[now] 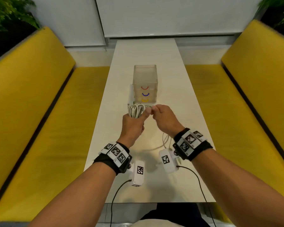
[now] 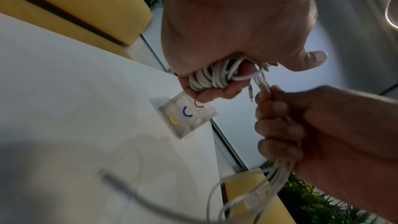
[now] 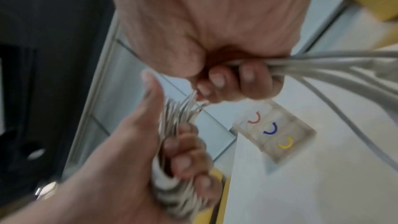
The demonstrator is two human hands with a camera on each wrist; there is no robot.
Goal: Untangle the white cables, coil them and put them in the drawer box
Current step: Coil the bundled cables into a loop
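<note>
My left hand grips a coil of white cable above the table, just in front of the clear drawer box. In the left wrist view the coil sits inside the curled fingers. My right hand is fisted round several loose white cable strands that trail down toward the near end of the table. The strands hang below that fist. The box has red, blue and yellow handles, and its drawers look closed.
The long white table runs between two yellow benches. A loose cable loop lies on the table under my right wrist. Black leads run off the near edge.
</note>
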